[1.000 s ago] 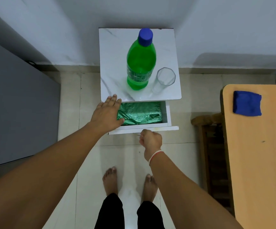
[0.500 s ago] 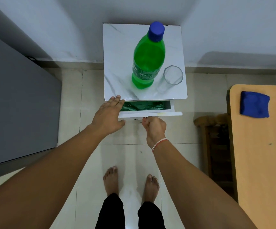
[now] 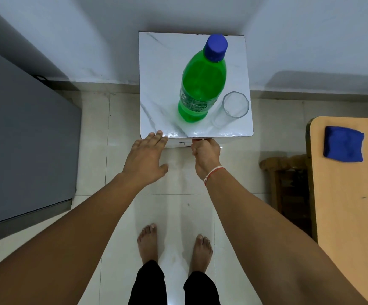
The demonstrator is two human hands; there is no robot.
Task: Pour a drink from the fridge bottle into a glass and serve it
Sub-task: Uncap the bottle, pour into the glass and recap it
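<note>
Bottle: the green plastic bottle with the blue screw cap (image 3: 202, 84) stands upright on the white marble-pattern top of the small cabinet (image 3: 161, 84), towards its right half; the cap is on.
Glass: the clear faceted drinking glass (image 3: 233, 106) stands just beside the bottle on its right, near the right front corner, and looks empty.
Direction from the hands: both things lie ahead of the hands and higher, beyond the front edge of the top. The long axis of the bottle is vertical.
Nearer hand: I judge the right hand (image 3: 205, 150) is nearer, because it is almost straight below the bottle and the glass.
Right hand: it is closed in a fist around the thin metal handle (image 3: 185, 144) on the cabinet front, under the edge of the top.
Left hand: the left hand (image 3: 146, 157) is open and flat, holding nothing, fingers together, and the fingertips touch the left front corner of the top.
Arms: both are stretched forward and down.
Next move: it seems the cap must be unscrewed, one hand holding the bottle body.
Task so far: nothing is poured yet.
</note>
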